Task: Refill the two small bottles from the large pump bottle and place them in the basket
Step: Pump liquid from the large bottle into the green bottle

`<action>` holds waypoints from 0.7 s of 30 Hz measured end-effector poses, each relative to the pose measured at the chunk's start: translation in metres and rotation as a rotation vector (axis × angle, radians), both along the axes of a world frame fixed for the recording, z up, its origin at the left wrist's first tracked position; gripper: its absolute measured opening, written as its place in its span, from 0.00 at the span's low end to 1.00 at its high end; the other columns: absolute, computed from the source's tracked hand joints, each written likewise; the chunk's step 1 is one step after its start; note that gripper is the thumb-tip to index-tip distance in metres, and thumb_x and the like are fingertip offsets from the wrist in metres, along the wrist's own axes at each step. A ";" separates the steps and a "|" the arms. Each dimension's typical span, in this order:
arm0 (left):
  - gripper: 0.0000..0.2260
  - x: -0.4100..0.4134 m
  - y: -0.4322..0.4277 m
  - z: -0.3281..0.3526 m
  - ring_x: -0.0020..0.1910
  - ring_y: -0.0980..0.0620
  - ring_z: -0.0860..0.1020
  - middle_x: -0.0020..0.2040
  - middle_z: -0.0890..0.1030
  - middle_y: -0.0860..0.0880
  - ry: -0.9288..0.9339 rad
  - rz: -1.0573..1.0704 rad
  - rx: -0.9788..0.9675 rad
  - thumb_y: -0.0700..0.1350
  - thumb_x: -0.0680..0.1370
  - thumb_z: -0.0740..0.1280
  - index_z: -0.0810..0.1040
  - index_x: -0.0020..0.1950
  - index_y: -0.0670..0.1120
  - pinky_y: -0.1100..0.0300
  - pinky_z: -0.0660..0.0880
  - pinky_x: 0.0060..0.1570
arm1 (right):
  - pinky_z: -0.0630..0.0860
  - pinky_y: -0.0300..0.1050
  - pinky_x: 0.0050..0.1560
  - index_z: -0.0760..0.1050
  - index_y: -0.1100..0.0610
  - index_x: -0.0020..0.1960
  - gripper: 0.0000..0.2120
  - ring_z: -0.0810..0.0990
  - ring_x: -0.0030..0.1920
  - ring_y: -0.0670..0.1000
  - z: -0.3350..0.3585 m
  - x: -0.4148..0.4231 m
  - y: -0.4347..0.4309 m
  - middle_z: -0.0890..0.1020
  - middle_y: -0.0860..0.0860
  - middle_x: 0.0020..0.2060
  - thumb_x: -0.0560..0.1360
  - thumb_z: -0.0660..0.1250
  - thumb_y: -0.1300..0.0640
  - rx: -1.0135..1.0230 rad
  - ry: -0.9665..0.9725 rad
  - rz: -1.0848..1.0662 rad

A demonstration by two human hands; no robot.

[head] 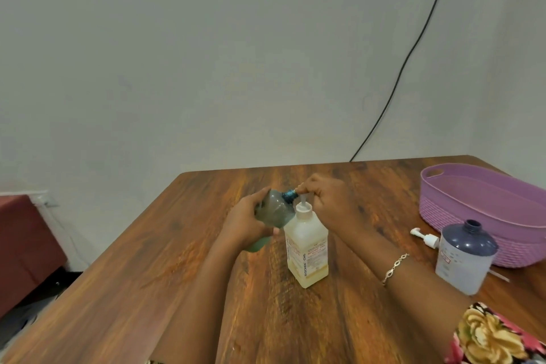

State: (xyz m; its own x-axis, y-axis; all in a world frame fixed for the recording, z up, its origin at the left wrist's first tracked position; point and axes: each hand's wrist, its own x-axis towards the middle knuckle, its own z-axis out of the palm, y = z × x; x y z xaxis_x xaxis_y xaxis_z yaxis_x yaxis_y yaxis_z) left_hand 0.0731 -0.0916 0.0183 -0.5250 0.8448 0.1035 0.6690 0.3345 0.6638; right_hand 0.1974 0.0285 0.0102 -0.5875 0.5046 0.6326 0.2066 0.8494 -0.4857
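Two hands are at work mid-table (206, 289). The left hand (245, 221) has its fingers wrapped round the green bottle (273, 210), lifted and tipped over, its blue neck pointing right at the spout of the one pump bottle (307, 248). That pump bottle stands upright on the wood, pale yellow liquid showing low inside. The right hand (328, 201) sits on top of it, fingers bunched and curled down, pinching the pump head; a bracelet (394, 269) shows on that wrist. Over on the right, the second small bottle, the blue bottle (464, 260), stands uncapped, with one loose pump (425, 238) lying just to its left. Right behind it, touching or nearly so, is the single purple basket (443, 213), with neither of the two small bottles in it.
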 end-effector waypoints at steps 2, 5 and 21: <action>0.39 -0.001 0.002 0.003 0.62 0.48 0.70 0.66 0.70 0.49 0.020 0.015 0.001 0.39 0.68 0.75 0.61 0.74 0.54 0.45 0.68 0.63 | 0.73 0.47 0.41 0.81 0.62 0.48 0.13 0.76 0.39 0.51 -0.001 -0.001 -0.001 0.81 0.55 0.42 0.72 0.60 0.70 0.002 0.037 -0.023; 0.37 -0.001 0.002 -0.004 0.60 0.48 0.71 0.64 0.71 0.49 -0.016 0.030 0.010 0.39 0.66 0.75 0.65 0.71 0.53 0.46 0.71 0.60 | 0.65 0.44 0.40 0.82 0.60 0.44 0.15 0.68 0.34 0.38 -0.020 -0.005 -0.016 0.82 0.52 0.39 0.66 0.61 0.73 0.064 0.198 -0.126; 0.36 0.001 0.004 -0.023 0.57 0.48 0.73 0.57 0.74 0.52 -0.167 0.112 0.168 0.36 0.62 0.78 0.72 0.67 0.54 0.41 0.70 0.60 | 0.67 0.50 0.47 0.82 0.61 0.43 0.18 0.73 0.37 0.49 -0.018 -0.006 -0.025 0.83 0.54 0.40 0.66 0.54 0.65 -0.002 0.170 -0.157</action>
State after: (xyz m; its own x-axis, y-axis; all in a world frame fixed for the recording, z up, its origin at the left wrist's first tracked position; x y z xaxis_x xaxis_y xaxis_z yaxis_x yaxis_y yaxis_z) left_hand 0.0741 -0.0876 -0.0051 -0.6355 0.7590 0.1414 0.5107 0.2759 0.8143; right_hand 0.1911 0.0033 -0.0081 -0.3866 0.5829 0.7146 0.2508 0.8122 -0.5268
